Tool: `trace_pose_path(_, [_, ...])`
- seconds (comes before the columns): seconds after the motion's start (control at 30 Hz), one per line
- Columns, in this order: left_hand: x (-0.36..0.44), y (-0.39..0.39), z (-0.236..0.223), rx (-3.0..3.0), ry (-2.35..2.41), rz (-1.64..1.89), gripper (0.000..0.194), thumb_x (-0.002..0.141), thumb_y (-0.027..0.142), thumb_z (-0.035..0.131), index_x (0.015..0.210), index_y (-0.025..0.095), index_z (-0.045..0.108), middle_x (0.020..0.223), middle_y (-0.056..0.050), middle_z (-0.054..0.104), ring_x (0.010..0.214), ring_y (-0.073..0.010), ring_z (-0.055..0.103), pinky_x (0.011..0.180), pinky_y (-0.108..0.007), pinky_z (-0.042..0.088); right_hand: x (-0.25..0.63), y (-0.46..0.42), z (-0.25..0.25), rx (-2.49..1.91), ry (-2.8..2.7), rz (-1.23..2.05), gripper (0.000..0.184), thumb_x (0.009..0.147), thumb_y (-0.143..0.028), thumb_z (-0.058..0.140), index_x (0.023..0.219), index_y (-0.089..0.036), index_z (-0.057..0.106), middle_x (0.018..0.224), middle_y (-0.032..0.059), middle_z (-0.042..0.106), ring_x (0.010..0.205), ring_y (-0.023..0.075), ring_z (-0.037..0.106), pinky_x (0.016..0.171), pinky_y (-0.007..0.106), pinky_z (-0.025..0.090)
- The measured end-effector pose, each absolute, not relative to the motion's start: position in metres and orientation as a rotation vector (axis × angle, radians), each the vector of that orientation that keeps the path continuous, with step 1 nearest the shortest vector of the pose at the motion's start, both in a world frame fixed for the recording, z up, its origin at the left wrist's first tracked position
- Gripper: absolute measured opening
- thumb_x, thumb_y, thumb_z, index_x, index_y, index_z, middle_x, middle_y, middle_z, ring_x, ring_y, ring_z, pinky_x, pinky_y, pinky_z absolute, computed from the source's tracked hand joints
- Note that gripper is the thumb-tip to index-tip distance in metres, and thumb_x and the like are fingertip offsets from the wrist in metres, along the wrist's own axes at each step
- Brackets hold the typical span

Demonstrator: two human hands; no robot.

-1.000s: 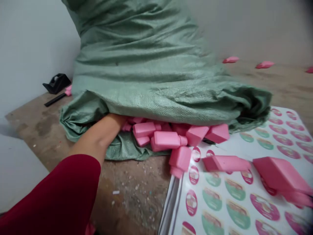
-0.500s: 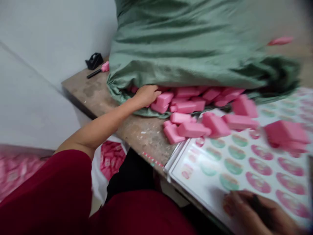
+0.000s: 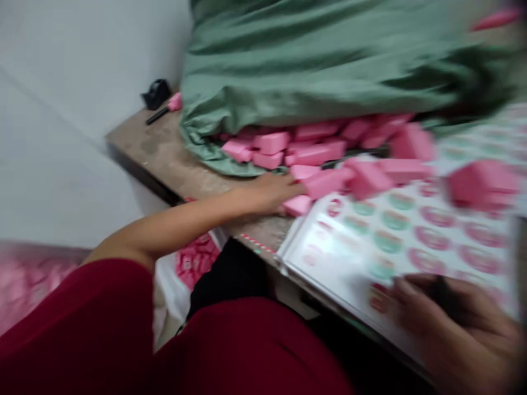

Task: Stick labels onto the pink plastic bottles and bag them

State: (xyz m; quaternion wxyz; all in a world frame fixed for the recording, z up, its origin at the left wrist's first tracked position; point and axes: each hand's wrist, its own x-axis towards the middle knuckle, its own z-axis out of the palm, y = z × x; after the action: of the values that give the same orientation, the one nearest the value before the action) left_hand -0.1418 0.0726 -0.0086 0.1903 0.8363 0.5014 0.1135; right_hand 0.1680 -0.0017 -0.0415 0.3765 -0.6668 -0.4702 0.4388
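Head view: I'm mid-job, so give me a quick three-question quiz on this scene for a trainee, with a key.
1. Fill in the colour: pink bottles lie at the mouth of a ____ sack.
2. Choose one: the left hand is nearest to a) the wall, b) the pink bottles, c) the tape dispenser.
3. True or false: the right hand is inside the sack.

Key: 1. green. 2. b. 3. False; it is over the printed sheets.
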Motion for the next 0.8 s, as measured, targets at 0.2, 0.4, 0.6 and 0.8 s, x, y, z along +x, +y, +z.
trace_pose_path(0.2, [-0.115,0.037,0.001,1.333,1.309,0.869,0.053,0.08,0.043,0.071,0.125,0.022,0.054,0.124,-0.011,0.065,0.109,-0.0277,0.062,0.091,-0.041,0.049,0.188,0.008,-0.014,-1.641,-1.299,1.012,0.035,0.07,-0.053,0.075,0.083,-0.022,0.065,0.075,0.0016,0.065,0.064,0.0163,0.058,0.054,0.027,0.046])
trace_pose_path(0.4, [-0.046,0.018,0.001,0.403,0.824,0.903,0.059,0.074,0.042,0.08,0.124,0.024,0.054,0.112,-0.012,0.072,0.096,-0.0259,0.071,0.08,-0.035,0.056,0.196,-0.002,-0.018,-1.695,-1.708,0.887,0.03,0.092,-0.046,0.052,0.098,-0.022,0.069,0.084,0.0057,0.072,0.074,0.0208,0.065,0.064,0.032,0.048])
trace_pose_path(0.6, [-0.002,0.023,0.0,0.353,0.874,0.9,0.041,0.078,0.022,0.076,0.115,0.017,0.059,0.104,-0.013,0.074,0.098,-0.0241,0.07,0.09,-0.038,0.052,0.202,-0.013,-0.02,-1.659,-1.989,0.64,0.022,0.094,-0.036,0.052,0.097,-0.024,0.07,0.088,0.0048,0.076,0.076,0.022,0.069,0.069,0.033,0.046])
trace_pose_path(0.8, [0.01,0.018,-0.013,0.44,0.991,1.0,0.035,0.079,0.024,0.076,0.111,0.019,0.062,0.107,-0.008,0.071,0.104,-0.0225,0.067,0.099,-0.039,0.046,0.197,-0.018,-0.031,-1.675,-2.106,0.284,0.015,0.095,-0.031,0.053,0.09,-0.023,0.065,0.076,-0.0001,0.074,0.058,0.018,0.058,0.064,0.032,0.034])
